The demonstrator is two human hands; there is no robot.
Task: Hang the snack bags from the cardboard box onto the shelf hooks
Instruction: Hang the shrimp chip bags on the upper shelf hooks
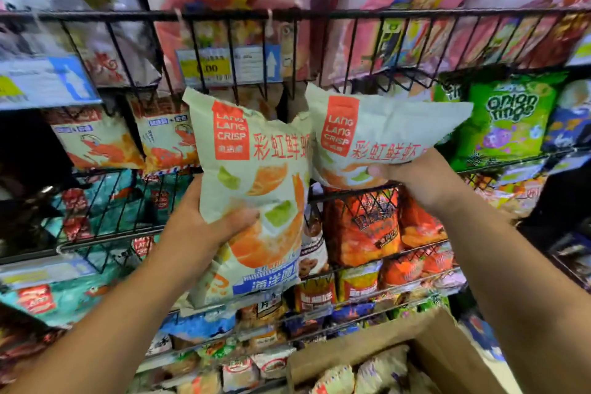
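I hold two pale green snack bags with an orange "Lang Lang Crisp" label up in front of the wire shelf. My left hand (204, 221) grips the left snack bag (252, 189) upright from its left side. My right hand (419, 176) grips the right snack bag (380, 134) from below; this bag is tilted, its top toward the shelf. Both bag tops sit just under the black wire rack (287, 14) at the middle. The cardboard box (377, 352) stands open at the bottom right with several more bags inside.
Snack bags fill the wire shelves all round: green onion-ring bags (508, 121) on the right, orange bags (367, 227) below the right hand, shrimp-print bags (96, 144) on the left. Price tags (230, 62) hang on the rack above.
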